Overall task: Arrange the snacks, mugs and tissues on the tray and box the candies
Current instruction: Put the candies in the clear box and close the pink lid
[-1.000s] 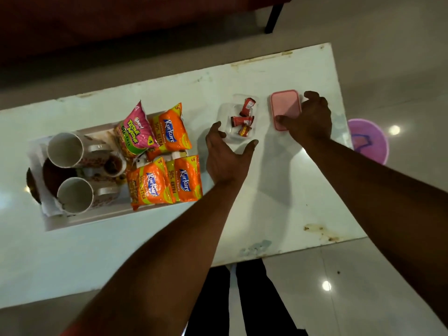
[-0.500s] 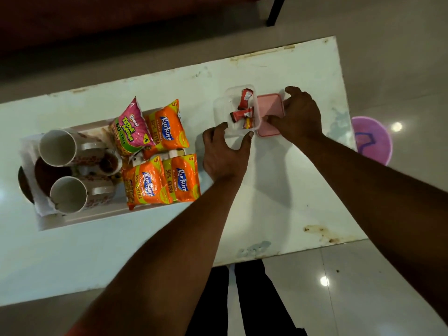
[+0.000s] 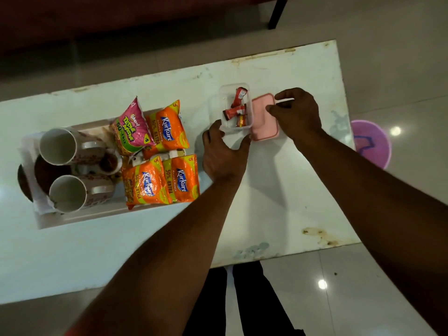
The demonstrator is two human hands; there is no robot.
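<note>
Snacks (image 3: 169,127) and mugs (image 3: 58,146) fill the tray (image 3: 84,219) left of the box (image 3: 215,105), candies (image 3: 236,110) lie inside; the left hand (image 3: 223,156) has its grip clamped on the box, the right hand (image 3: 300,115) pinches the unfitted lid (image 3: 264,127) beside it.

Both forearms bare, stretched forward. Left hand (image 3: 224,154) palm down, fingers spread, thumb and forefinger gripping near end of box (image 3: 216,105). Right hand (image 3: 299,115) to its right, knuckles up, fingers curled, pinching lid (image 3: 264,127) edge.
</note>
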